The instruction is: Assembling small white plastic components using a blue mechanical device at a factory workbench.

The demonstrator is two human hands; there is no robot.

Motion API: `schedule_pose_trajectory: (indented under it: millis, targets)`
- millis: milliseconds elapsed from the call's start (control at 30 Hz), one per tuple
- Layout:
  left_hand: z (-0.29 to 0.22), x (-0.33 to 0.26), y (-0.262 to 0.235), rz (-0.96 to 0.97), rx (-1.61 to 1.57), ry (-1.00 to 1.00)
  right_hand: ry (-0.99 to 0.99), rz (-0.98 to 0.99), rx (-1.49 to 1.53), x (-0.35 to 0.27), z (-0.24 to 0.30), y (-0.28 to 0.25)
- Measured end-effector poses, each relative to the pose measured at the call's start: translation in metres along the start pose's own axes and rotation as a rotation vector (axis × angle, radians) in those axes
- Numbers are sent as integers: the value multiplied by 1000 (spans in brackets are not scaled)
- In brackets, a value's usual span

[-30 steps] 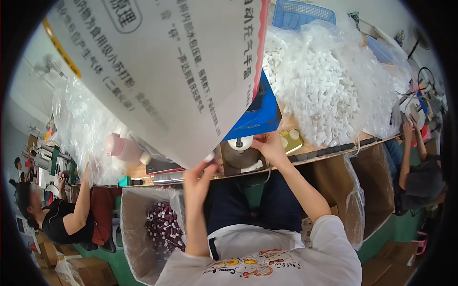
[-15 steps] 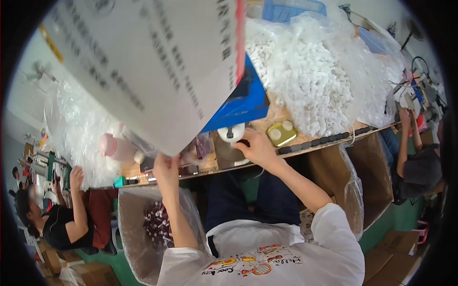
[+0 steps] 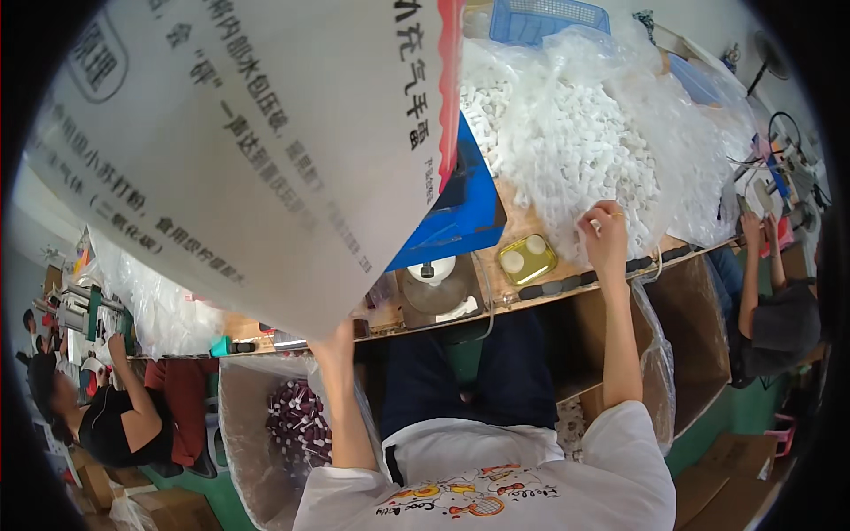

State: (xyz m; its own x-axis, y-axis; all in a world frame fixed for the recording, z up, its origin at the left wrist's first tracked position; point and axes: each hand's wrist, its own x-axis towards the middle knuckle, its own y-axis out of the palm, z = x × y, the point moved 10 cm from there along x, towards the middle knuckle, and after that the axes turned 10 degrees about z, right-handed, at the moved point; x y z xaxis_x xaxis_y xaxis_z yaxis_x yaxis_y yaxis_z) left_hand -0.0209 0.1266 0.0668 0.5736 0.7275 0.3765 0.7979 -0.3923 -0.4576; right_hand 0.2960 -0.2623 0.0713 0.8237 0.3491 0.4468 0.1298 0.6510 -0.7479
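White parts (image 3: pixel 611 164) are heaped, seemingly for easy reach, beside the right hand (image 3: pixel 605 234), curled, its hold unclear, while any left hand (image 3: pixel 336 345) grasp is hidden by paper (image 3: pixel 266 177).

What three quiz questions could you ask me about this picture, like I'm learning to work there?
1. Which is nearer the heap of white pieces: the left hand or the right hand?
2. True or false: the purple-and-white pieces are in a box below the table edge.
3. Fill in the number: the yellow tin shows ___ round pale things.

Key: 1. The right hand. 2. True. 3. Two.
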Motion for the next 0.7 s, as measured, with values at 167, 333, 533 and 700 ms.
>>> schedule_pose_trajectory:
  millis: [167, 333, 533, 700]
  targets:
    - [-95, -18, 48, 306, -101, 297, -206, 148, 259, -34, 79, 49]
    - [-104, -24, 53, 273, -104, 328, -173, 129, 262, -45, 87, 46]
    - [-71, -8, 99, 474, -20, 132, -80, 93, 459, -48, 79, 31]
    - [-57, -7, 76, 270, -658, 56, -28, 81, 614, -58, 69, 37]
